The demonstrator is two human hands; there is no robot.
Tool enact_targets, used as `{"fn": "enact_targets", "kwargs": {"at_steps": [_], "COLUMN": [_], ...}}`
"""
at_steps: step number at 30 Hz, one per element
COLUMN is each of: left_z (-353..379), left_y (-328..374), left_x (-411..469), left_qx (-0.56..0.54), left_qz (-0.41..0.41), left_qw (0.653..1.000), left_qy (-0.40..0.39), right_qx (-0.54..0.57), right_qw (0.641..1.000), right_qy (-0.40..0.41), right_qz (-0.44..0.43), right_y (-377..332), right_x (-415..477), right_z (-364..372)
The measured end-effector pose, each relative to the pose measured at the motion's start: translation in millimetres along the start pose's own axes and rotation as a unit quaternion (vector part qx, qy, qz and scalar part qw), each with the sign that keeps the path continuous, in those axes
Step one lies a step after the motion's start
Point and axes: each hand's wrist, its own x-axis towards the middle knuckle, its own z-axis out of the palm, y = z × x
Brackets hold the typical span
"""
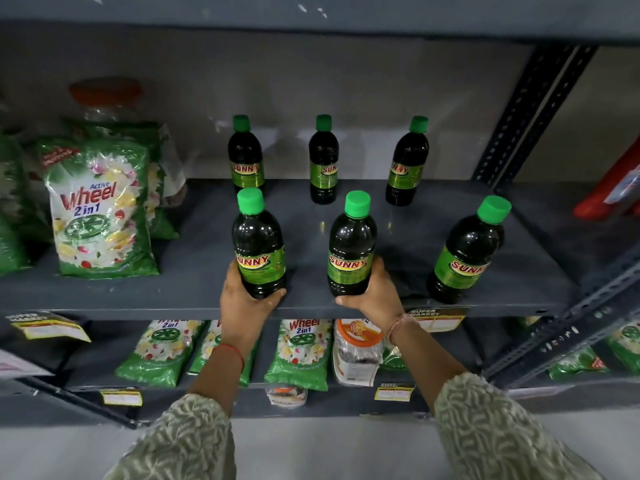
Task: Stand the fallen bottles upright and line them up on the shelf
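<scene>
Shelf: six "SUNNY" bottles upright

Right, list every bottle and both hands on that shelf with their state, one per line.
Front left bottle: upright, capped, gripped by left hand.
Front middle bottle: upright, capped, gripped by right hand.
Front right bottle: upright, capped, free.
Back left bottle: upright, capped.
Back middle bottle: upright, capped.
Back right bottle: upright, capped.

Both arms reach up and forward, patterned sleeves at the forearms. The left hand and right hand each curl in a closed grip, a thread band on each wrist.
</scene>
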Motion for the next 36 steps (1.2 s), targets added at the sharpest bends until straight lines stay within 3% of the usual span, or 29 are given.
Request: {"fn": "enact_targets", "kwargs": {"at_steps": [8,15,31,36], "left_z": [-29.1,-33.1,-30.8,-34.4], "left_y": [-7.5,-19.6,-20.8,-14.9], "left_x": [8.8,7.9,10.6,8.6], "left_qx": [0.013,0.006,0.032,0.014], "left_qz": [0.012,-0.012,-0.037,-0.037], "left_qw": [1.0,0.999,0.999,0.999], "left_qy": [0.026,-0.03,-0.017,-0.033], "right_qx": [-0.003,-0.01,-0.04,0.026], "right_qw": [0.999,1.0,0.999,1.0], "right_qy": [0.023,0.021,0.007,0.002], "right_qz": [-0.03,-0.012,0.014,-0.001], "right_y": [-6.4,-7.4,-11.1,-16.7], "right_x": [-5.8,-8.3,-11.5,-19.6], "right_z": [15.1,16.9,15.6,13.1]}}
